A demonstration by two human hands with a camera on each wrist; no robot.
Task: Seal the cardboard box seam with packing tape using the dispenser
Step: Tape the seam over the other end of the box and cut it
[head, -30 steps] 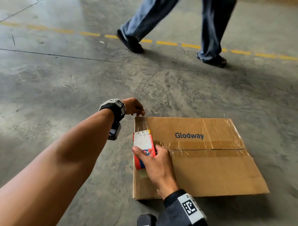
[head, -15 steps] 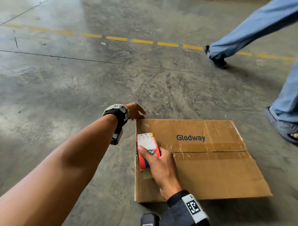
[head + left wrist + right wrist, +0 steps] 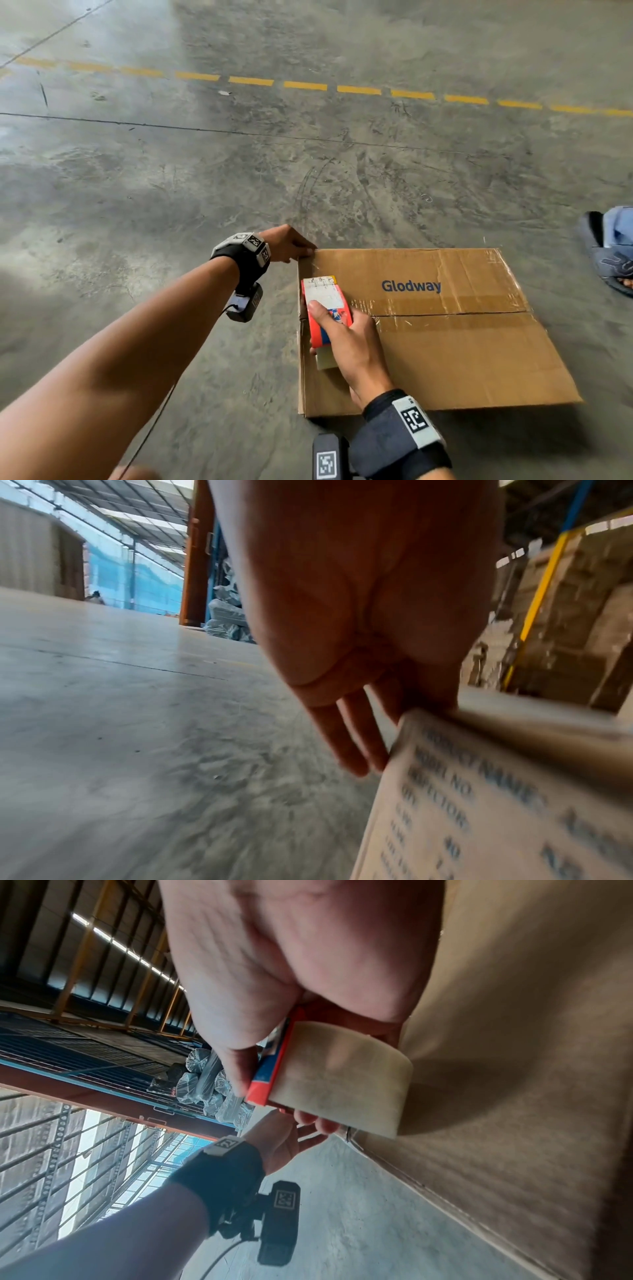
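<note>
A brown cardboard box (image 3: 462, 359) printed "Glodway" lies flat on the concrete floor. Its seam (image 3: 452, 313) runs left to right across the top. My right hand (image 3: 346, 339) grips a red tape dispenser (image 3: 325, 298) with a pale tape roll, set on the box's left edge at the seam's left end. In the right wrist view the tape roll (image 3: 342, 1085) presses against the cardboard (image 3: 531, 1069). My left hand (image 3: 287, 245) rests on the box's far left corner. Its fingers (image 3: 346, 737) hang straight down the printed side of the box (image 3: 496, 818).
Another person's sandalled foot (image 3: 609, 253) stands just past the box's far right corner. A dashed yellow line (image 3: 305, 85) crosses the floor further back. The left wrist view shows wrapped rolls (image 3: 226, 615) by a rack in the distance.
The passer-by has walked from the back across to the right; only one foot shows now. My hands and the dispenser have stayed about where they were on the box.
</note>
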